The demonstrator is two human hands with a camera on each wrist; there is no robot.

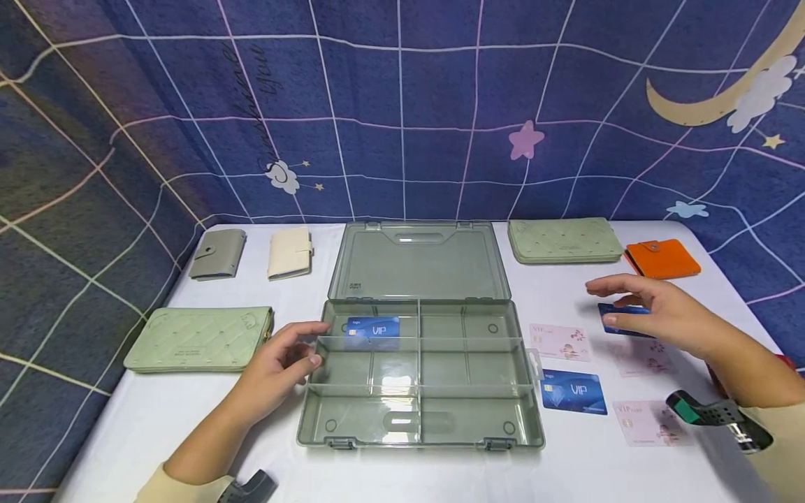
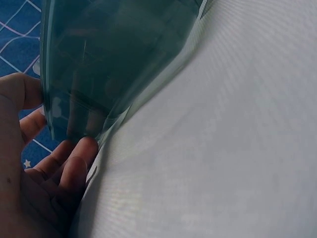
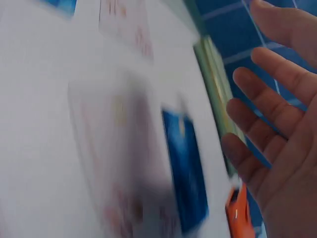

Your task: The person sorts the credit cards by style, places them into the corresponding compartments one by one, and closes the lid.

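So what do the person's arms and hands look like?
The left hand and right hand wear no gloves. The left sleeve and right sleeve are plain beige. Each arm has a dark strap: the right strap shows a green patch and something shiny.

We find the head view bright, glare at six o'clock on the box [image 1: 472, 413], the left wrist view dim, the right's cards [image 3: 187, 171] blurred.

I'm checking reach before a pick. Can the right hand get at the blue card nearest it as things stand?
Probably yes: the right hand looks open and empty close to the blue card, and nothing seems to lie on that card. The pink card beside it doesn't appear to block the way.
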